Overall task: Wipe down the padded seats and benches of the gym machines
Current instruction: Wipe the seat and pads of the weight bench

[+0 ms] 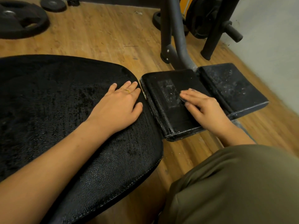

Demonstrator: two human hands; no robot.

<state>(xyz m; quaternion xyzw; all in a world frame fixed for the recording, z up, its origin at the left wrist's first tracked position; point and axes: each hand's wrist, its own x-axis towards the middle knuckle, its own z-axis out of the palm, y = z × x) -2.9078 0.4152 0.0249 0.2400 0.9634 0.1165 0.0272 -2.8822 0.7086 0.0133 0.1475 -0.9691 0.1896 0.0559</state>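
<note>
A large black padded bench (56, 97) fills the left side, its textured surface glistening wet. My left hand (118, 107) rests flat on it near its right edge, fingers straight, a ring on one finger. To the right lies a smaller black pad (163, 101) with a dusty, speckled patch in its middle. My right hand (203, 109) presses on this pad with straight fingers, and a dark edge, perhaps a cloth, shows under the fingertips. A second small pad (229, 84) beyond it is covered in white specks and smears.
Wooden floor surrounds the pads. Black weight plates (21, 21) lie on the floor at the far left. Grey machine frame tubes (179, 33) and a black post rise behind the small pads. A pale wall (267, 29) runs along the right. My olive-trousered leg (234, 183) fills the lower right.
</note>
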